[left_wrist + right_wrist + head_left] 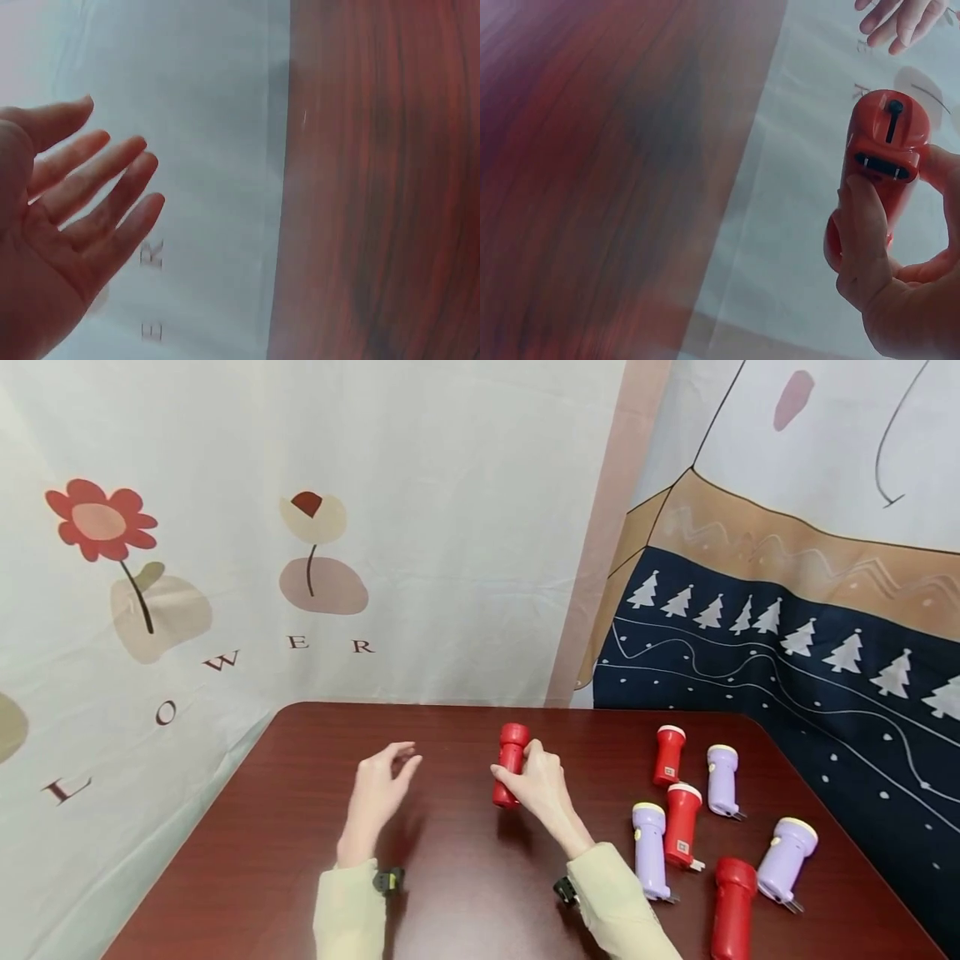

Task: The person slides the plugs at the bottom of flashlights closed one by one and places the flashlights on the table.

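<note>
On the left, we saw the left hand (372,795) above the tabletop (459,902), roughly at nine o'clock from the held red flashlight (513,747), its fingers loosely bent, spread apart and holding nothing. In the middle, we saw the right hand (547,783) grip that flashlight, fingers curled round its body; it seemed lifted, wide head toward twelve o'clock. The right wrist view showed us its dark slider (893,112) and slotted metal pins (883,168), both uncovered. We judged that a good hold called for even pressure on the body, keeping slider and pins free, and room for the left hand at nine o'clock. Farther right, between three and four o'clock from it, we saw three lavender flashlights (649,852) among three other red flashlights (682,822).
</note>
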The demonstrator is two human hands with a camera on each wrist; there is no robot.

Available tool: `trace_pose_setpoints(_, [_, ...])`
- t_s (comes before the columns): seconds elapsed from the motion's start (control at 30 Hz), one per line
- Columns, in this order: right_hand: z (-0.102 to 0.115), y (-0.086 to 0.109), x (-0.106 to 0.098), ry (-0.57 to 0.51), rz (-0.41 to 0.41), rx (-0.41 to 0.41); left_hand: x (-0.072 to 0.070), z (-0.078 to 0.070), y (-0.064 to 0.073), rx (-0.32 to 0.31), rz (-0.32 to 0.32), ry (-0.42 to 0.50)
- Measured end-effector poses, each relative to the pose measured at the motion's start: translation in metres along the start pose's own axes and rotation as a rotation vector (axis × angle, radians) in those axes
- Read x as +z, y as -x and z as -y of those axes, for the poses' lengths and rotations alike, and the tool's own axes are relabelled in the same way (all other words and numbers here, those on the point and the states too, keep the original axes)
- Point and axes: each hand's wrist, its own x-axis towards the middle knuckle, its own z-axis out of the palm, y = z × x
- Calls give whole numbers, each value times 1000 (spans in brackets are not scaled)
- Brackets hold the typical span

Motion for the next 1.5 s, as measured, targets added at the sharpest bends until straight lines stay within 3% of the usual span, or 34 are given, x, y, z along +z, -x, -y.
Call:
trace_pose_setpoints(0.2, [21,-2,27,-29,42,-43,-24,22,5,-116,-99,-167])
trace_pose_setpoints(0.4, [37,-2,57,-26,95,-72,-40,31,7,-199,-166,-211])
trace_pose_setpoints(0.53, [46,-2,80,-19,147,-80,-45,33,7,-236,-168,-213])
trace_pose_setpoints(0.77, [58,3,115,-26,186,-61,-46,32,9,-253,-142,-214])
trace_pose_setpoints(1.0, [69,9,137,-64,220,-20,-41,36,10,-245,-156,-206])
trace_pose_setpoints(1.5, [78,11,154,-12,210,14,-38,39,10,-270,-107,-206])
